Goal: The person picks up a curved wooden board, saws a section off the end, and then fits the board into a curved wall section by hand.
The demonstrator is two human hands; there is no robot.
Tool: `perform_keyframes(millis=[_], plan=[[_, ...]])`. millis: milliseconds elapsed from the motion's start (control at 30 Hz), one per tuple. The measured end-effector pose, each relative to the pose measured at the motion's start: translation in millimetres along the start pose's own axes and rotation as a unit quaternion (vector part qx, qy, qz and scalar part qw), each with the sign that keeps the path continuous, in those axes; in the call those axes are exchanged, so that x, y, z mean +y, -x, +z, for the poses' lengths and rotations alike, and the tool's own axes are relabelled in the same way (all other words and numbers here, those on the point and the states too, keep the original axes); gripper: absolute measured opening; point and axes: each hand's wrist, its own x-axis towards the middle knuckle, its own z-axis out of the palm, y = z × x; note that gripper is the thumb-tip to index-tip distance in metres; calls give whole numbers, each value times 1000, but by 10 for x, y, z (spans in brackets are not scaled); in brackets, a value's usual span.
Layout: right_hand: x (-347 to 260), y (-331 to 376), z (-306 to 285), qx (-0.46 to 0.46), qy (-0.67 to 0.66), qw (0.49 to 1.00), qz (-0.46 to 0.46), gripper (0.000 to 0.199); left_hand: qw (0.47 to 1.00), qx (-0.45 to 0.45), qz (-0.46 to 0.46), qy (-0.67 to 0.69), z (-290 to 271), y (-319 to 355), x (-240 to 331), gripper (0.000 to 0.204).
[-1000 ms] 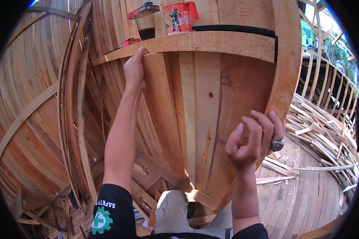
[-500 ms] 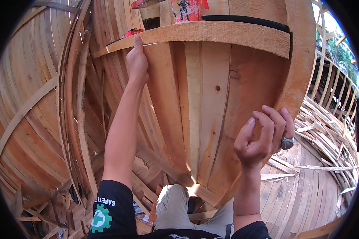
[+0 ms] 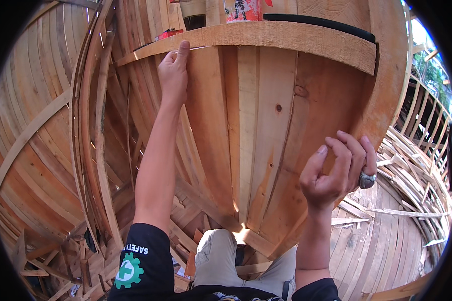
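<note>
A pale, rough-sawn curved wooden beam (image 3: pixel 286 40) crosses the upper middle, in front of upright hull planks (image 3: pixel 271 120). At its left part, my left hand (image 3: pixel 175 75) is closed on the lower edge, thumb pressed up on the front face and the other fingers curled underneath, partly hidden. Lower right, my right hand (image 3: pixel 339 168) is raised with half-bent fingers spread from the thumb and holds nothing. A ring (image 3: pixel 366 180) sits on one of its fingers. The nearest thing to it is the thick upright timber (image 3: pixel 389 90) at the beam's right end.
On the beam's ledge stand a cup of dark drink (image 3: pixel 194 20), a small red box (image 3: pixel 168 34), a worn red-and-white container (image 3: pixel 242 10) and a long black object (image 3: pixel 321 24). Curved ribs (image 3: pixel 98 125) rise at left. Loose wood strips (image 3: pixel 417 175) pile up at right.
The view has shifted slightly, so the beam appears a little higher and further right. Both hands keep nearly the same pose and place against the wood.
</note>
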Motion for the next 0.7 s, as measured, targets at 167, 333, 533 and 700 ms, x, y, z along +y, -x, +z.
perform_keyframes(millis=[167, 333, 533, 700], plan=[[7, 9, -33, -9, -3, 1000, 3, 10, 997, 7, -30, 76, 134, -148, -186, 65], [29, 17, -31, -11, -15, 1000, -6, 12, 991, 4, -68, 117, 124, -182, -284, 65], [-38, -39, -6, -14, 34, 999, -8, 12, 963, -160, -115, 184, -77, 20, 48, 37], [-33, -17, -6, -16, 42, 999, -10, 11, 961, -189, -128, 159, -215, 99, 180, 40]])
